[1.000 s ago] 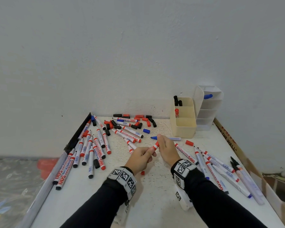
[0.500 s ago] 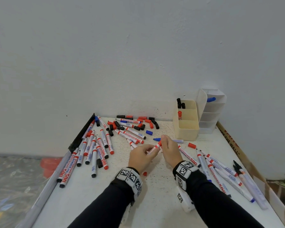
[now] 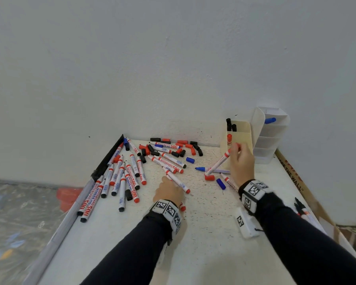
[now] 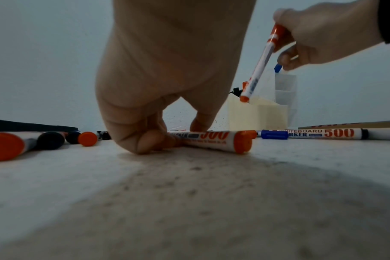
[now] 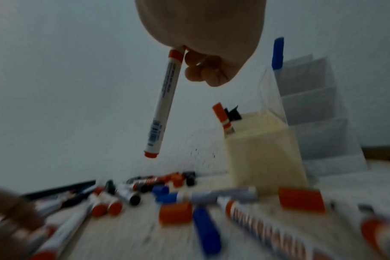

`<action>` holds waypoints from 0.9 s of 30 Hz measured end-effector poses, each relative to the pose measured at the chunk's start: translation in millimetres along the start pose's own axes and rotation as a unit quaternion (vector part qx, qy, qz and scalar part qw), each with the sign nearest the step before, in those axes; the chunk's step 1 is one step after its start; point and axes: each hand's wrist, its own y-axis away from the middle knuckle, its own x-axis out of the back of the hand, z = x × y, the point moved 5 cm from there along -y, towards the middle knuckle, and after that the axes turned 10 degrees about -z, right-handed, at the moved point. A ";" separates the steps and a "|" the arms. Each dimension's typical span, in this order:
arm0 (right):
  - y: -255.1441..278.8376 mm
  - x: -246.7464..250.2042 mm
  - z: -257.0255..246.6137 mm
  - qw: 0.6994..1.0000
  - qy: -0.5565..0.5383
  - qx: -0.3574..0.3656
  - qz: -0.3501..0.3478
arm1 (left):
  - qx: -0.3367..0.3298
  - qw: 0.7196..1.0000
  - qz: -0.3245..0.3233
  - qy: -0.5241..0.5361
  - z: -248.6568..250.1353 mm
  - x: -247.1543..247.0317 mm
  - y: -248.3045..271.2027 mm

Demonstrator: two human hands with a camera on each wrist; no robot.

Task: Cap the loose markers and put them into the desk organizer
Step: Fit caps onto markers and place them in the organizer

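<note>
My right hand holds a capped red marker by its cap end, lifted off the table and hanging slantwise in front of the cream desk organizer. The right wrist view shows that marker hanging from my fingers, left of the organizer. My left hand is down on the table, its fingers pinching another red marker that lies flat. In the left wrist view, thumb and fingers close round this lying marker. The organizer holds one red marker and black ones.
Many loose markers and red, black and blue caps lie across the white table. A white tiered organizer with a blue marker stands behind the cream one. More markers lie at the right edge, by a cardboard strip.
Both hands were together on one red marker at the table's middle. Now my right hand has carried it up and right toward the organizer, and my left hand has dropped onto another marker.
</note>
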 end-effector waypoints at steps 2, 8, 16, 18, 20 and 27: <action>-16.4 16.9 -12.7 0.999 -0.011 0.031 0.013 | -0.009 1.000 0.003 0.013 0.3 1.0 -0.1; -73.1 75.4 -28.6 0.987 0.017 0.072 0.139 | -0.033 0.997 0.023 0.073 3.7 12.0 -0.2; -88.5 42.3 -3.4 0.989 0.130 -0.016 -0.062 | -0.069 0.992 0.040 0.100 12.9 34.4 -16.3; -89.6 31.5 12.5 0.986 0.147 -0.032 -0.068 | -0.077 0.991 0.036 0.103 14.7 36.4 -18.5; -88.2 24.4 24.8 0.986 0.143 -0.051 -0.067 | -0.078 0.990 0.030 0.114 14.3 36.1 -20.2; -71.2 11.4 38.4 0.970 0.167 -0.086 -0.153 | -0.096 0.990 -0.004 0.108 12.7 28.4 -21.0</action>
